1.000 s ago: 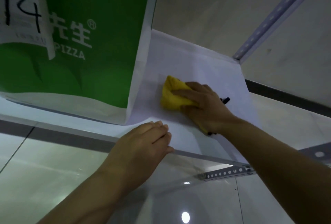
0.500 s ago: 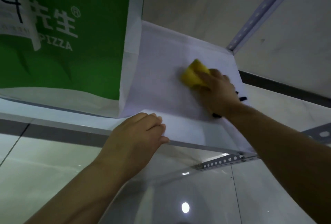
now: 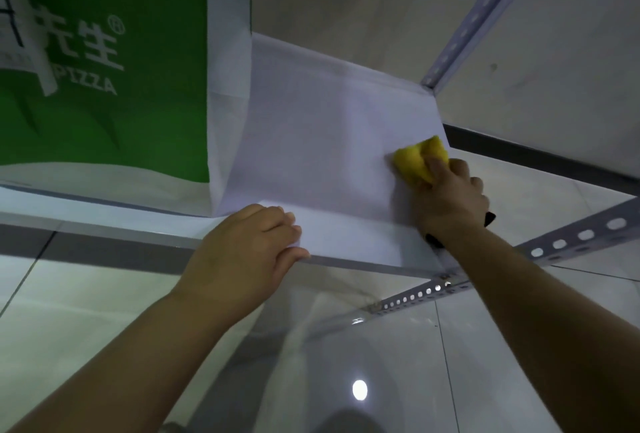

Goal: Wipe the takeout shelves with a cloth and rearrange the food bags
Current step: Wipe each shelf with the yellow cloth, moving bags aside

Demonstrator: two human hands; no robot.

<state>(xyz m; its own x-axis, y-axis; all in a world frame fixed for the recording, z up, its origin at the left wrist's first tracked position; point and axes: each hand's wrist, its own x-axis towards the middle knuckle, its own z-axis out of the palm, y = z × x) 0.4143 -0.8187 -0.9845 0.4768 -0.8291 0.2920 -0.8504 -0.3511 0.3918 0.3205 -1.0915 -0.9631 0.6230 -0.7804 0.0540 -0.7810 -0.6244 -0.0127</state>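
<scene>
At the left, a green food bag (image 3: 104, 103) is seen standing on the white shelf (image 3: 329, 127), its side just beside the bare patch being wiped. The shelf's near edge is gripped by the left hand (image 3: 249, 252), with fingers bent on top and the thumb at the lip. At the right, the yellow cloth (image 3: 415, 162) is bunched in the right hand (image 3: 446, 197) and pressed down close to the shelf's right edge. If the sweep is made too wide, the cloth could be carried off that edge or the bag nudged.
</scene>
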